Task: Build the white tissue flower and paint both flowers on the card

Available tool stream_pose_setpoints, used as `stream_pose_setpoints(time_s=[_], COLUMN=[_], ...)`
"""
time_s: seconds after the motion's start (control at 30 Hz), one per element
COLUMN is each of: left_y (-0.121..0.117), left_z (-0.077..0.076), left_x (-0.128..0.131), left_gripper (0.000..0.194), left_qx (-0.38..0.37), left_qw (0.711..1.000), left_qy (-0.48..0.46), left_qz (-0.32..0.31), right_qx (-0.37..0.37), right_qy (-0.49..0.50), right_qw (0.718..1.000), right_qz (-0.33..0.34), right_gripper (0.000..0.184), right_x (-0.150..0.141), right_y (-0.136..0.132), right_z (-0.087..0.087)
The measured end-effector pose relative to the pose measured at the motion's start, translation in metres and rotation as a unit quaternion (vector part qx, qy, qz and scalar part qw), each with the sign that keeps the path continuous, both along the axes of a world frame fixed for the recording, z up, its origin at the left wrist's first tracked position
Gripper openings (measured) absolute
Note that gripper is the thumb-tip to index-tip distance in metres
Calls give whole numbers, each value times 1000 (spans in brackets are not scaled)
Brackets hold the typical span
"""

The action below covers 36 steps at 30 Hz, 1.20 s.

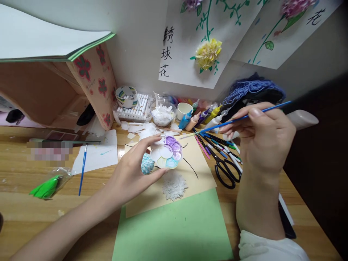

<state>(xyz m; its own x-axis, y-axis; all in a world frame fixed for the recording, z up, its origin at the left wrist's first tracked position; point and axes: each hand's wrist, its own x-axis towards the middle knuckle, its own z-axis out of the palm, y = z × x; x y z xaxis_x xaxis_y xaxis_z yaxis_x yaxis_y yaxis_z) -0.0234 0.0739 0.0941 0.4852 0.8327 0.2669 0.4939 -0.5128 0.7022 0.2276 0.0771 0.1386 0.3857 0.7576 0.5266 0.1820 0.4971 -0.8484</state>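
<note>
My left hand (pixel 136 166) grips a small flower-shaped paint palette (pixel 164 151) by its edge, fingers on top and thumb below. Purple, pale yellow and light blue paint lies in its wells. My right hand (pixel 268 134) pinches a blue paintbrush (pixel 225 122), its bristle tip just above the palette's right side; I cannot tell whether they touch. Beneath the palette, a cream sheet (pixel 199 181) with dark curved lines bears a white ruffled paper flower (pixel 174 185) and a blue one (pixel 147 164), the latter partly hidden by my left hand. A green sheet (pixel 174 228) lies under it.
Black scissors (pixel 227 174) and scattered pens (pixel 217 141) lie to the right. Behind stand paint bottles (pixel 193 120), a white cup (pixel 185 111), a bowl of paper scraps (pixel 163 113) and a marker box (pixel 136 108) with tape. Another blue brush (pixel 83 170) rests at left.
</note>
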Motion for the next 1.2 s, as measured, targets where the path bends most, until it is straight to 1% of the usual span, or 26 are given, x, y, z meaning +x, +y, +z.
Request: stream_pose_setpoints(time_s=[0.1, 0.17, 0.2, 0.27, 0.3, 0.33, 0.37, 0.4, 0.43, 0.5, 0.53, 0.6, 0.7, 0.77, 0.87, 0.9, 0.93, 1.03, 1.07, 1.1, 1.13, 1.2], left_y=[-10, -21, -28, -43, -51, -59, -66, -72, -77, -84, -85, -85, -83, -84, -95, -100, -106, -118, -120, -120, -118, -111], left_z=[-6, -15, -21, -35, -43, -51, -58, -65, -72, -84, -88, -96, -102, -100, -93, -91, -90, -88, -88, -87, -86, -83], left_x=[-17, -38, -51, -76, -88, -99, -108, -115, -120, -126, -127, -128, -130, -131, -127, -123, -119, -104, -99, -96, -95, -98], left_gripper=[59, 58, 59, 60, 61, 62, 62, 60, 59, 57, 57, 56, 61, 65, 57, 53, 51, 53, 53, 53, 52, 50], left_qx=[-11, -18, -21, -33, -39, -40, -35, -36, -41, -41, -46, -54, -62, -43, 12, 26, 27, 12, 23, 44, 75, 145], left_qw=[999, 996, 993, 981, 972, 966, 962, 959, 957, 954, 953, 951, 949, 947, 950, 954, 962, 984, 986, 985, 981, 965], left_qy=[-12, -17, -15, -6, 0, 6, 10, 10, 12, 7, 9, 19, 48, 66, 80, 78, 74, 83, 91, 101, 111, 133], left_qz=[32, 85, 118, 193, 231, 254, 270, 280, 286, 297, 300, 303, 307, 311, 302, 288, 261, 155, 137, 132, 139, 175], right_qx=[17, 5, -17, -89, -133, -186, -233, -263, -272, -298, -313, -319, -310, -302, -283, -275, -265, -239, -230, -220, -208, -186], right_qy=[68, 126, 155, 199, 230, 262, 283, 297, 312, 349, 369, 398, 421, 438, 461, 466, 470, 472, 471, 471, 468, 456], right_qw=[998, 991, 987, 974, 962, 945, 928, 916, 909, 889, 875, 860, 852, 847, 841, 841, 842, 849, 851, 854, 858, 870], right_qz=[8, 33, 44, 68, 64, 62, 60, 53, 38, 10, -1, -14, 7, 15, 7, 4, 0, -13, -18, -27, -36, -30], right_gripper=[16, 15, 15, 9, 8, 9, 8, 7, 6, 4, 2, 2, 3, 5, 6, 6, 6, 5, 4, 4, 4, 5], right_x=[5, 10, 13, 17, 20, 22, 24, 26, 28, 33, 34, 35, 30, 25, 18, 16, 15, 10, 7, 5, 1, -5], right_y=[1, -3, -8, -22, -31, -41, -50, -60, -68, -80, -84, -87, -86, -85, -85, -86, -87, -88, -88, -87, -85, -82], right_z=[-2, -13, -23, -48, -62, -78, -94, -108, -121, -141, -148, -155, -155, -154, -154, -154, -154, -155, -155, -156, -157, -159])
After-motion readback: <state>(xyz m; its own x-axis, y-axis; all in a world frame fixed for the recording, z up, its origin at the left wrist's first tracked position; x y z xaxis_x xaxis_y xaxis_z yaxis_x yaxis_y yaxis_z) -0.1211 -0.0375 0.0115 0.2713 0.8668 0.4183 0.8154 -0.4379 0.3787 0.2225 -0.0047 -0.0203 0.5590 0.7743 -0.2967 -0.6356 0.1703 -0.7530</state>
